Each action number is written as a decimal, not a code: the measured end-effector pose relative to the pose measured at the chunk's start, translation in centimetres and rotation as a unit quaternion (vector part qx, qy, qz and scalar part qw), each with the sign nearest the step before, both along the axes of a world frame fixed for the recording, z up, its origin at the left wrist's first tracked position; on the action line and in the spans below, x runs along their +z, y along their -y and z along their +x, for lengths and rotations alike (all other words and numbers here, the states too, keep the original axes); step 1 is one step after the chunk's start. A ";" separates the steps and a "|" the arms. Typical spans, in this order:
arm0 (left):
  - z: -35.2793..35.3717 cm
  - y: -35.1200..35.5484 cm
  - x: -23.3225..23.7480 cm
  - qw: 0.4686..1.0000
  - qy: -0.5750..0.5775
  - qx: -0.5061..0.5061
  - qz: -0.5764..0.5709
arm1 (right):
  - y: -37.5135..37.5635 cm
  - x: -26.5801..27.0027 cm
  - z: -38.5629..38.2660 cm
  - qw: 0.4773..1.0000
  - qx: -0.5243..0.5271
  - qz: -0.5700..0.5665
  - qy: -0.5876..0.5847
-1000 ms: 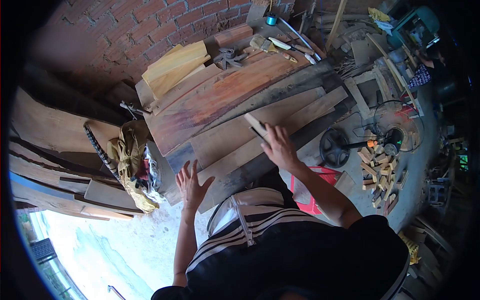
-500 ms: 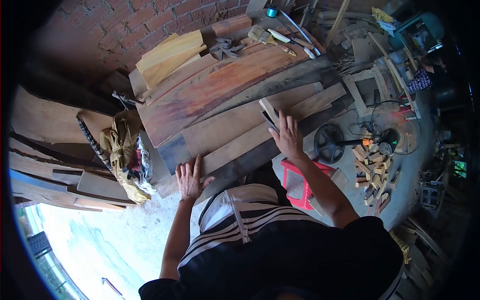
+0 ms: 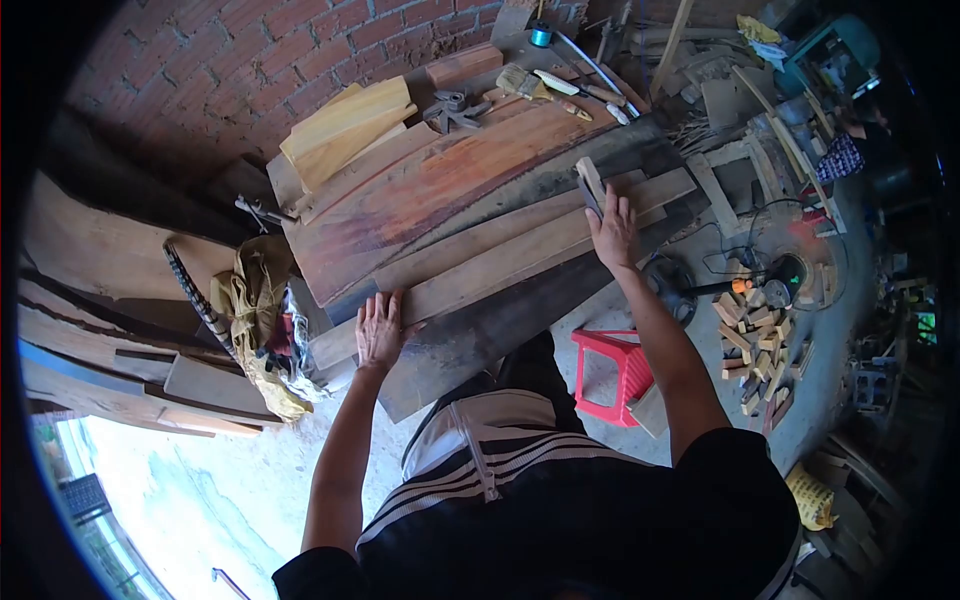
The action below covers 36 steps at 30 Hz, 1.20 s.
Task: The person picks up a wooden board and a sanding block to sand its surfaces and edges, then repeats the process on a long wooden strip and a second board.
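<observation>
A long, narrow wooden plank [image 3: 500, 252] lies at a slant over other boards on the bench. My left hand [image 3: 378, 332] grips its near-left end, fingers over the top and thumb by the front edge. Near the other end, my right hand [image 3: 614, 235] is closed on a small wooden block [image 3: 591, 182] with a dark side face. The block is at the plank's far edge; my fingers hide where they meet. Behind the plank is a wider brown board [image 3: 450, 245], and a dark board [image 3: 480, 335] lies in front.
Along the back are pale yellow boards [image 3: 345, 130], a paintbrush [image 3: 535, 85] and a reddish wood block [image 3: 465, 65]. A red plastic stool [image 3: 600, 380] stands on the floor at right, near a heap of wood offcuts [image 3: 765, 350]. Large slabs [image 3: 120, 260] lean at left.
My right hand and the block have moved right and away from me along the plank. My left hand stays at the left end. The camera view has shifted slightly.
</observation>
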<state>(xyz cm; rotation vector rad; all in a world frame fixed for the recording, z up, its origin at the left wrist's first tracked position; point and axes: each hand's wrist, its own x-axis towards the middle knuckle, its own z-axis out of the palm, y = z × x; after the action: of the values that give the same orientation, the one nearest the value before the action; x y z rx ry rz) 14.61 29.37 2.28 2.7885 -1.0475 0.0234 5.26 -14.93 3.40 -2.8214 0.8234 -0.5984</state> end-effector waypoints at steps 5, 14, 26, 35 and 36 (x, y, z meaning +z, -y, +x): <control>0.9 0.8 0.4 0.996 -0.082 0.042 -0.011 | 0.1 -0.3 -0.3 1.000 -0.005 -0.008 0.005; 3.4 1.5 1.4 0.986 -0.158 -0.007 0.041 | 0.1 -0.5 -0.4 1.000 0.011 -0.002 0.026; -3.3 0.7 1.9 0.991 -0.115 0.075 0.009 | -1.6 -0.3 0.1 0.985 0.042 0.124 0.110; -3.2 0.9 1.7 0.990 -0.084 0.109 -0.008 | 0.6 -1.7 5.2 0.938 0.120 0.258 0.200; -3.5 0.7 1.1 0.990 -0.082 0.110 -0.041 | 2.0 -1.7 4.9 0.933 0.112 0.259 0.223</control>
<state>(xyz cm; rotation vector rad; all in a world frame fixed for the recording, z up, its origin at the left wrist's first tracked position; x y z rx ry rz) 11.14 28.63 3.37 2.7608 -0.6828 -0.1294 10.12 -16.96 1.73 -2.1400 0.4731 -0.8024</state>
